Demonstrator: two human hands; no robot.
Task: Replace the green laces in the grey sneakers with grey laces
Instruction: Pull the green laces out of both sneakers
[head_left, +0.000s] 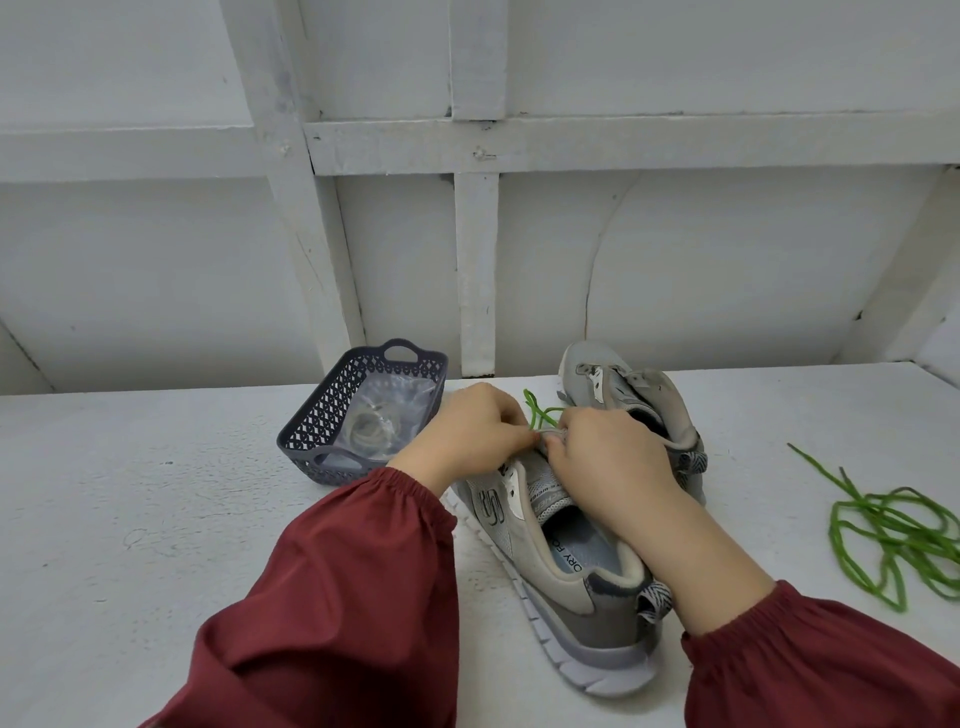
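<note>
Head view, nearest first. Shows two dark red gathered sleeves (337, 597) stretched forward over the white painted bench (156, 493), wrists dipped, forearms converging on one spot. Finds the near grey mesh sneaker with a white sole (550, 587) under them, heel toward the camera, toe away. Has the right hand (608, 462) laid along the tongue and eyelet rows, fingers curled onto the upper, apparently steadying it. Has the left hand (470, 431) set in from the side, fingers curled, tips meeting the right's near the toe-end eyelets and seemingly pinching the thin green lace (532, 410), with a loop standing up just beyond the knuckles; cannot tell the exact pinch behind the fingers.

Looks like freeing the last green crossings from this shoe. Best to keep the shoe pressed flat with the right, draw the lace straight out through each eyelet rather than sideways, take slack one crossing at a time, and avoid yanking, so as not to snag the tip or lift the shoe.

Farther on, shows the far grey sneaker (670, 405) just behind the right hand, no green visible in it. Well apart on the right, shows a loose tangled green lace (898, 525) on the bench. Just beside the left hand, shows a grey-blue lattice plastic basket (322, 421) holding a clear bag of pale coiled laces (384, 415), likely the grey replacements, not yet opened. Ends at the white panelled wall (727, 260).
</note>
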